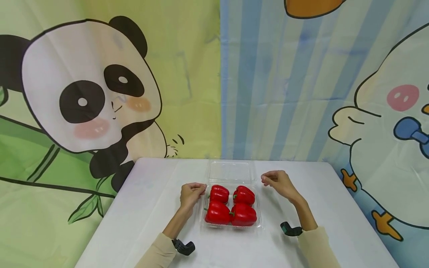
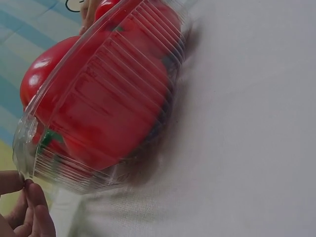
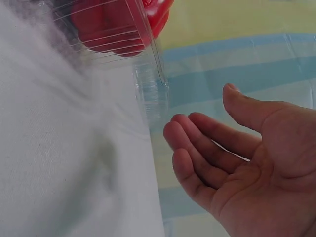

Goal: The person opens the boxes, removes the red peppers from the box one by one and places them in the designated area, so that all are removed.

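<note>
Several red bell peppers [image 1: 218, 213] with green stems sit in two rows in a clear plastic clamshell container [image 1: 231, 226]. Its lid [image 1: 230, 172] is folded back flat on the far side. My left hand [image 1: 192, 194] is at the container's far left corner, and in the left wrist view its thumb and fingertips [image 2: 38, 197] pinch the rim there. Off to the right of the lid, my right hand [image 1: 279, 183] hovers with loosely bent fingers [image 3: 197, 148] and the thumb apart, holding nothing.
The container stands on a white-covered table [image 1: 154, 208]. Behind the table's far edge hangs a cloth backdrop [image 1: 187, 93] with a panda, a white bird and blue stripes. A dark camera [image 1: 183, 247] is strapped at the left wrist, and another camera [image 1: 291, 229] at the right.
</note>
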A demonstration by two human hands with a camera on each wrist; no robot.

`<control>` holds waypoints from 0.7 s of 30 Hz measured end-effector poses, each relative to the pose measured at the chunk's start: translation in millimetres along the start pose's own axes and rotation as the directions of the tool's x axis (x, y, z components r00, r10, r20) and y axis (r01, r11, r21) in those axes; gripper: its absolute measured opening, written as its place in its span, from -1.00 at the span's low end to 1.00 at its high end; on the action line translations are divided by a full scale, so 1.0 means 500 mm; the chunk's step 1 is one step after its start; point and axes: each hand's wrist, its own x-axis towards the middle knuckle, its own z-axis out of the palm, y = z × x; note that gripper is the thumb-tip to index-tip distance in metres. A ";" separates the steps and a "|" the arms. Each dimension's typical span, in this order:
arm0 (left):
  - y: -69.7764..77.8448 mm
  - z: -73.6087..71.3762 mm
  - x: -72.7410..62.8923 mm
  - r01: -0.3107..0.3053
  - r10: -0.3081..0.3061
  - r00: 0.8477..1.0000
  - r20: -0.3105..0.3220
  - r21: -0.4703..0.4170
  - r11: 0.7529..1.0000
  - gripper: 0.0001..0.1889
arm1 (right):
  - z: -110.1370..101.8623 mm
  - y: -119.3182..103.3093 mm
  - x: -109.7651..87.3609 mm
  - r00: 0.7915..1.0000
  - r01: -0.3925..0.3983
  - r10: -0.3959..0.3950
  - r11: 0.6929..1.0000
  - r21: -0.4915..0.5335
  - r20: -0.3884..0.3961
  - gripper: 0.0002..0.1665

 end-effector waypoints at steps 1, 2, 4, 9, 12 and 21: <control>-0.001 -0.002 0.000 0.004 -0.004 1.000 0.004 -0.004 1.000 -0.76 | 0.001 -0.001 -0.004 1.000 0.016 -0.016 1.000 -0.006 0.000 -0.54; -0.003 -0.003 0.001 0.007 -0.007 1.000 0.008 -0.008 1.000 -0.75 | 0.002 -0.002 -0.008 0.999 0.033 -0.034 0.999 -0.015 -0.004 -0.54; -0.005 -0.004 0.003 0.015 -0.015 1.000 0.017 -0.012 1.000 -0.73 | 0.005 -0.004 -0.016 0.998 0.051 -0.052 0.998 -0.030 -0.025 -0.52; -0.005 -0.005 0.007 0.032 -0.032 0.999 0.021 -0.010 0.999 -0.72 | 0.013 -0.007 -0.028 0.992 0.100 -0.103 0.994 -0.045 -0.067 -0.52; -0.007 -0.004 0.010 0.025 -0.025 1.000 0.018 -0.011 1.000 -0.74 | 0.018 -0.009 -0.031 0.986 0.143 -0.145 0.989 -0.034 -0.082 -0.54; -0.008 -0.001 0.019 0.033 -0.033 0.999 0.003 0.001 0.999 -0.79 | 0.042 -0.023 -0.032 0.971 0.216 -0.217 0.976 -0.025 -0.101 -0.50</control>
